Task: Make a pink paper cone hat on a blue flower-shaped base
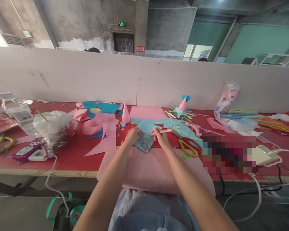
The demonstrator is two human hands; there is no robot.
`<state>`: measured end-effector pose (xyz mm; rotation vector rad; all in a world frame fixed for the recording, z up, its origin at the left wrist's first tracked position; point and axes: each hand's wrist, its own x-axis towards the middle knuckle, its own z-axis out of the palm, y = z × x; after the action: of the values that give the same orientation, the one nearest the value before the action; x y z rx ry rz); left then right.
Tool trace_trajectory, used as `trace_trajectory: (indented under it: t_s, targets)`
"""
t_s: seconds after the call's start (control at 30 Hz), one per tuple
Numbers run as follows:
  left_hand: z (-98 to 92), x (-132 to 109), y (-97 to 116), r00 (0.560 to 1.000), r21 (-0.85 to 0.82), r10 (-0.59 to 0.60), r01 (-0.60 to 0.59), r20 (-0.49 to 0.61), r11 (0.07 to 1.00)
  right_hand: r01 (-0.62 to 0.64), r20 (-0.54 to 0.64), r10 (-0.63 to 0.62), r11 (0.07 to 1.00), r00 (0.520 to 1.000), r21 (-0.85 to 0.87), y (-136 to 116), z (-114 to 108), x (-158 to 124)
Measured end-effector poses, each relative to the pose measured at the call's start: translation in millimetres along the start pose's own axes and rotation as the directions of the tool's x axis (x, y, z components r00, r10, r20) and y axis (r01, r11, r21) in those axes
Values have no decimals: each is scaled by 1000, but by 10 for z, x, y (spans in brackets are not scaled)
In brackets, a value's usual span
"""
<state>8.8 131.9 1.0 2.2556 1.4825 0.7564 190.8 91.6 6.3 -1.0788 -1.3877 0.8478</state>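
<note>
A sheet of light blue paper [144,148] lies turned cornerwise on the table in front of me, with curved, cloud-like outlines drawn on its lower half. My left hand [133,136] is at the sheet's left edge, its bent fingers and thumb closed on the paper. In my right hand [160,137] is a slim, pale pink pen [168,131], pinched with its tip low over the paper's right side. Whether the tip touches is too small to tell. Just right of this hand lie scissors with yellow handles [194,153] and a red-handled pair [199,146].
A pink paper cone [126,114] stands behind my left hand. A decorated pink cone [182,104] with blue loops is at the back right. Pink paper scraps [106,128], a plastic bag [54,123] and a bottle [18,109] occupy the left. A pale partition [98,77] borders the back.
</note>
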Motion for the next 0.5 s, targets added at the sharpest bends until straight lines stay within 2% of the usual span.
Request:
trace_trajectory:
  t_s: [0.27, 0.5]
  targets:
    - [-28, -31, 67, 1000, 56, 15, -14, -15, 998, -3, 28, 6, 993, 1000, -119, 112, -71, 26]
    - [6, -26, 47, 1000, 35, -1, 2, -21, 999, -3, 28, 4, 999, 1000, -51, 163, -67, 36]
